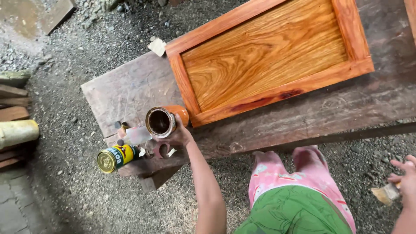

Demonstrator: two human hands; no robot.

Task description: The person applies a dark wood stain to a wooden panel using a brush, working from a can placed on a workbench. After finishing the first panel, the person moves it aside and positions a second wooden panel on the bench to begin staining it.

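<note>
An open can (160,121) of dark finish, tipped on its side so that its mouth faces up toward the camera, sits in the grip of the person's left hand (178,135) near the left end of a weathered wooden bench (130,89), close to the front edge. The fingers wrap around the can's orange body, closed firmly on it. Tilted this far, the liquid inside could run over the rim and onto the bench top or the gravel (65,143) below if the hand tips it any further.

Just left of the can lie a small clear bottle (138,135) and a yellow-labelled tin (116,157) on its side, the tin at the bench's front left corner and partly overhanging it; a nudge from the wrist could roll it off.

Right beside the can, the near left corner of a glossy framed wood panel (264,56) rests across the bench top. A spill or a bump there would likely mar its shiny surface, which may be wet, though that cannot be told for sure.

At the far right edge of view, the right hand (405,180) holds a paintbrush (385,193), fingers closed on its handle, well away from the bench and out over the gravel. A loaded brush hanging there could drip or pick up grit. A scrap of paper (157,46) lies at the bench's back edge.
</note>
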